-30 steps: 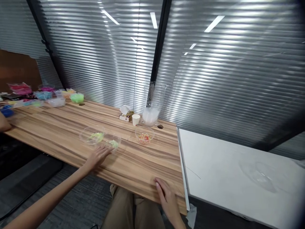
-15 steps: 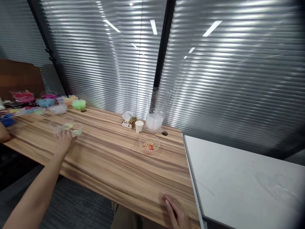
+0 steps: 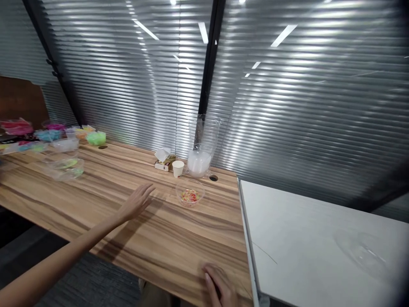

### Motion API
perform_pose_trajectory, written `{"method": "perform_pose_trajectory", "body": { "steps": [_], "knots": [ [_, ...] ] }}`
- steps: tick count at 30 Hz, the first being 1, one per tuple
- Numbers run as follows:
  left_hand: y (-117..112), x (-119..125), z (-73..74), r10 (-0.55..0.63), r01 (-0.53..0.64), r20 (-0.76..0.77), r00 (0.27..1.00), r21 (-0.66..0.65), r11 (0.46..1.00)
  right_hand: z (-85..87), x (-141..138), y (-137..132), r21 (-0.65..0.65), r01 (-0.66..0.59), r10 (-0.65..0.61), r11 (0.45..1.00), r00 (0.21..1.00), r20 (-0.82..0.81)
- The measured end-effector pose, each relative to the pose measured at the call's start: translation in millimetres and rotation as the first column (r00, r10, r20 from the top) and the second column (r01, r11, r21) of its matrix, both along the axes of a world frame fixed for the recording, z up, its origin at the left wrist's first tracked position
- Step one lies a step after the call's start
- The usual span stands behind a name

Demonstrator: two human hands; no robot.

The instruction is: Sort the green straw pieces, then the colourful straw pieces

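Observation:
My left hand [image 3: 136, 202] hovers over the wooden table [image 3: 128, 230], fingers spread and holding nothing, a short way left of a clear bowl of mixed coloured bits [image 3: 190, 194]. My right hand [image 3: 220, 286] rests flat near the table's front edge, holding nothing. Two clear bowls with green bits [image 3: 66, 167] sit far to the left on the table, apart from both hands.
A small paper cup [image 3: 177, 168], a small box [image 3: 163, 161] and a tall clear bag of white stuff [image 3: 201, 147] stand at the back by the blinds. Several tubs of coloured pieces [image 3: 47, 136] lie at the far left. A white table [image 3: 319, 238] adjoins on the right, bearing a clear bowl [image 3: 361, 251].
My left hand pushed the two green-filled bowls far to the left, let them go, and has swung back right toward the bowl of mixed bits. My right hand stayed at the front edge.

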State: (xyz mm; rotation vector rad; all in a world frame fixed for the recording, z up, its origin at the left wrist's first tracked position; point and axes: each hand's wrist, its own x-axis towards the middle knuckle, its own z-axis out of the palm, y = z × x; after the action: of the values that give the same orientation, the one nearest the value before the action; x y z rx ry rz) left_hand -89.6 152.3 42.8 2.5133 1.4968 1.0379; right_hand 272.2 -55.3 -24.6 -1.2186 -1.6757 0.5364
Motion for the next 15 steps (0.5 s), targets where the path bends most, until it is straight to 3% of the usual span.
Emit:
{"method": "perform_pose_trajectory", "body": {
  "steps": [3,7,12,15],
  "knots": [
    [13.9,56.5,-1.7,-0.026,0.032,0.128,0.991,-0.046,0.998,10.6,0.9,-0.3,0.005,-0.064,0.064,0.998,0.998,-0.005],
    [44.7,116.9,-12.9,0.118,-0.083,0.356,0.927,-0.112,0.99,18.6,-3.7,-0.7,0.006,-0.121,0.121,0.993,0.992,-0.041],
    [65.0,162.6,-33.6,0.313,-0.233,0.587,0.746,-0.211,0.949,12.3,-3.5,-1.3,-0.015,-0.192,0.188,0.981,0.973,-0.135],
    [59.5,183.2,-46.9,0.309,-0.191,0.648,0.696,-0.248,0.95,13.2,12.6,1.1,-0.169,-0.206,0.176,0.964,0.968,-0.177]
  ]
}}
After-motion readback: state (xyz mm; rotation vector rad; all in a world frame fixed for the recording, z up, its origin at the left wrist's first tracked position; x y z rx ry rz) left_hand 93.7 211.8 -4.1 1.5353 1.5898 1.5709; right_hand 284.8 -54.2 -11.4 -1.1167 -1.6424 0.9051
